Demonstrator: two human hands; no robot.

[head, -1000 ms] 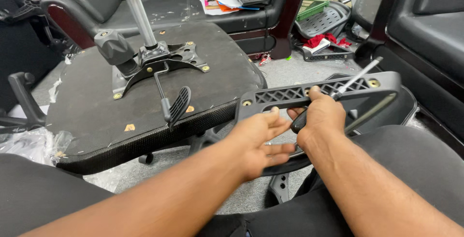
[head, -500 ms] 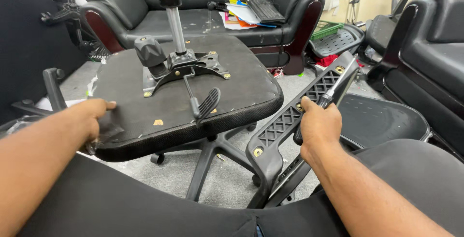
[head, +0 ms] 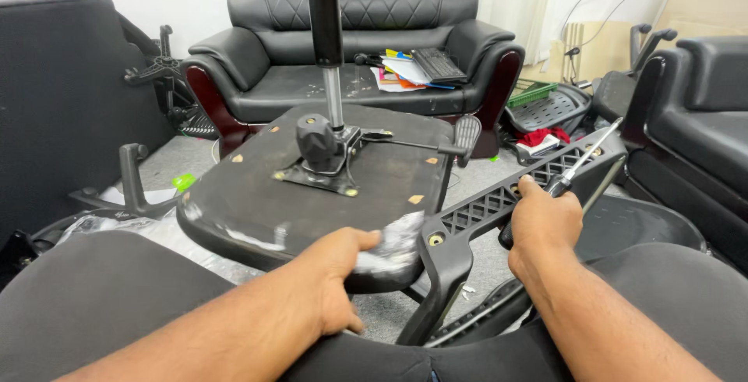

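Your left hand (head: 335, 273) now grips the near edge of the upturned chair seat (head: 312, 195), fingers curled over the rim beside a scrap of crumpled plastic wrap (head: 393, 242); half a second ago that hand lay further out on the seat's left edge, and a second ago it rested on the armrest bracket. The seat has swung round with it, so the metal tilt plate (head: 323, 165) and gas column (head: 331, 78) now stand squarely ahead of you. Your right hand (head: 545, 226) stays closed around the screwdriver (head: 580, 168) while pressing on the black latticed armrest bracket (head: 499, 210), whose lower end meets the seat's right edge, a screw hole (head: 436, 239) showing at the bend. The shift brings bracket and seat rim together, which reads as lining the arm up for fastening. Behind, a black leather sofa (head: 351, 47) carries papers and a keyboard (head: 438, 62), and other chair parts litter the floor (head: 491, 253).
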